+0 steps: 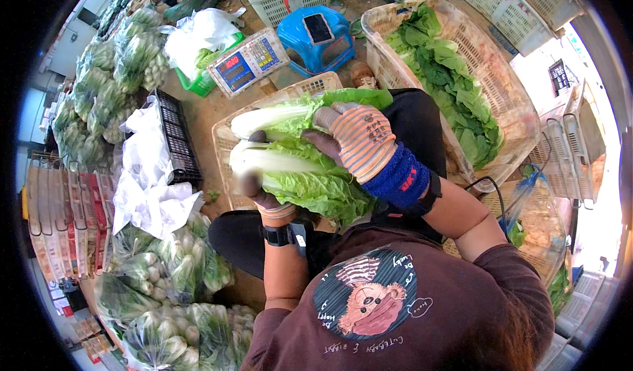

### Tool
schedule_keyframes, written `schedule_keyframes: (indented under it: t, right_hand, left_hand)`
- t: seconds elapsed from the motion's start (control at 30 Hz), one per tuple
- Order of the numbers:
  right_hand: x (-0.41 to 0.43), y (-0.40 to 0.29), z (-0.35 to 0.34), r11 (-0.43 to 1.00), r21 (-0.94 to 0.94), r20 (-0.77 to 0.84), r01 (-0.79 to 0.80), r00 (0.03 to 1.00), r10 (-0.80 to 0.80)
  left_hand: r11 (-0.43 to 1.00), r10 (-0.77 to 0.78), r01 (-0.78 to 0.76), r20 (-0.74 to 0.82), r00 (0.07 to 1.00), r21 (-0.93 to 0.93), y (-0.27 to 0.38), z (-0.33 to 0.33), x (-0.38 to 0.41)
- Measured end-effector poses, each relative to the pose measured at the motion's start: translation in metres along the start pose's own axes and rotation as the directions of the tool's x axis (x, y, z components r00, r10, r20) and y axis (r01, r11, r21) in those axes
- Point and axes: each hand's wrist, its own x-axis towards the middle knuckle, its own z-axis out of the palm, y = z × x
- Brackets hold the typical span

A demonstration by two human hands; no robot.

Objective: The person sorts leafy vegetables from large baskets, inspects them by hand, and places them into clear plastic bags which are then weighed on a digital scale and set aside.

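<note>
Between my knees, above a dirty plastic crate (221,165), I hold two long leafy cabbage heads with white stems. The nearer cabbage head (292,161) has its stem end in my left hand (262,193), which wears a dark-palmed knit glove. Alongside it, the farther cabbage head (269,119) points its white base to the left. My right hand (357,136), in an orange-and-grey striped glove, is closed around the leafy part from above. Its fingertips are partly hidden by leaves. Loose green leaves spread under and beyond the right hand.
A large crate (487,62) with green leaves (440,79) stands to the right. Ahead are a digital scale (247,62), a blue stool (316,37) bearing a phone (318,28), and a green basket (200,85). Bagged vegetables (173,257), white plastic bags (148,173) and a black crate (178,138) lie left.
</note>
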Motion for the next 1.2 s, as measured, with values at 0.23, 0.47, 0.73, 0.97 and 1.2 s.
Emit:
schedule_keyframes:
  t: [0.23,0.47,0.73,0.97,1.2]
  right_hand:
    - [-0.021,-0.001,-0.013,0.912,0.356,-0.119,0.201,0.978,-0.169]
    - [-0.089,0.038,-0.145,-0.356,0.892,-0.414,0.279,0.822,-0.391]
    - [-0.072,0.023,-0.11,0.319,0.944,0.042,-0.081,0.991,0.128]
    - [-0.007,0.02,-0.028,0.998,-0.053,0.046,0.044,0.998,-0.042]
    - [0.009,0.006,-0.006,0.988,-0.135,0.192,0.072,0.98,-0.045]
  left_hand:
    - [0.968,-0.027,0.034,0.033,0.999,-0.25,0.003,0.014,0.004]
    - [0.968,-0.025,0.027,0.013,1.0,-0.251,0.011,-0.007,0.018]
    - [0.981,-0.015,0.031,0.083,0.996,-0.191,-0.002,0.014,0.02]
    - [0.982,-0.082,0.097,0.094,0.992,-0.164,0.002,0.021,0.011]
    - [0.967,-0.096,0.119,0.11,0.989,-0.224,0.015,0.009,0.011]
